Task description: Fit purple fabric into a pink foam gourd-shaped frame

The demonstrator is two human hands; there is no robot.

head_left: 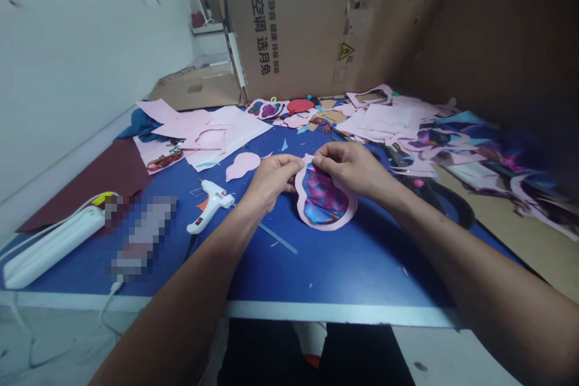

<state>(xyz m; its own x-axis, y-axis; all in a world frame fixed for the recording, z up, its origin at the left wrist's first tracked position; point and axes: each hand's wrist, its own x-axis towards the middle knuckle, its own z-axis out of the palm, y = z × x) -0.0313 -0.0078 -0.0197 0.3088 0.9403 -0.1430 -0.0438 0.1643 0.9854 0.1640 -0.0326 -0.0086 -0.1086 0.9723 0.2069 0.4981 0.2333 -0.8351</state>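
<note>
A gourd-shaped pink paper cutout [326, 202] with a blue and magenta picture in its middle lies on the blue table [353, 265]. My left hand [272, 178] pinches its upper left edge with closed fingers. My right hand [350, 167] pinches the top of the same cutout, fingers closed. A plain pink gourd-shaped piece [243, 165] lies just left of my left hand.
A white glue gun [208, 205] rests left of my left forearm, a white power strip [49, 247] further left. Pink paper scraps [212, 129] and printed sheets [434, 139] cover the far table. A big cardboard box [307, 18] stands behind. Black scissors [434, 190] lie right.
</note>
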